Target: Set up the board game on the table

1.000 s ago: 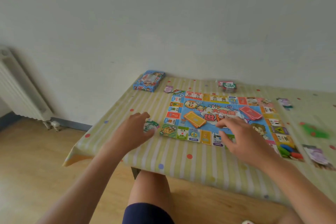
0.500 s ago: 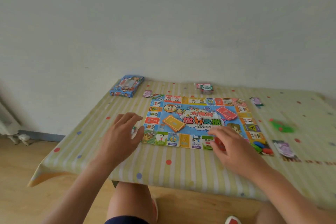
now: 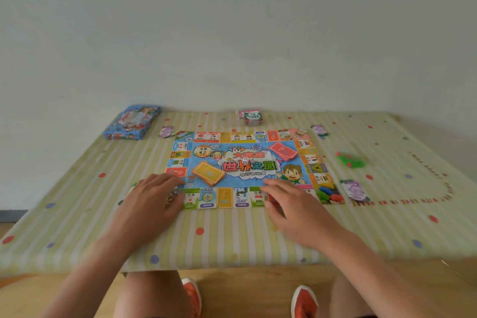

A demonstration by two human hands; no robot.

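The colourful game board [image 3: 242, 170] lies flat in the middle of the table [image 3: 206, 237]. On it sit an orange card deck [image 3: 208, 173], a red card deck [image 3: 283, 151] and a small white die [image 3: 245, 161]. My left hand [image 3: 152, 204] rests flat over the board's near left corner, fingers spread, with green paper edges peeking out beneath it. My right hand [image 3: 296, 206] lies with relaxed fingers on the board's near edge, right of centre, partly covering a red square. Several coloured tokens [image 3: 330, 193] are piled on the near right corner.
The blue game box [image 3: 131, 122] lies at the far left, a small wrapped stack [image 3: 250, 117] at the far edge. Purple paper piles [image 3: 166, 131] [image 3: 319, 130] [image 3: 355, 190] and a green pile [image 3: 351, 159] lie around the board. The wall stands just behind.
My view has swung to face the board squarely. My left hand slid right onto the board's near left corner; my right hand drew back from the board's middle to its near edge.
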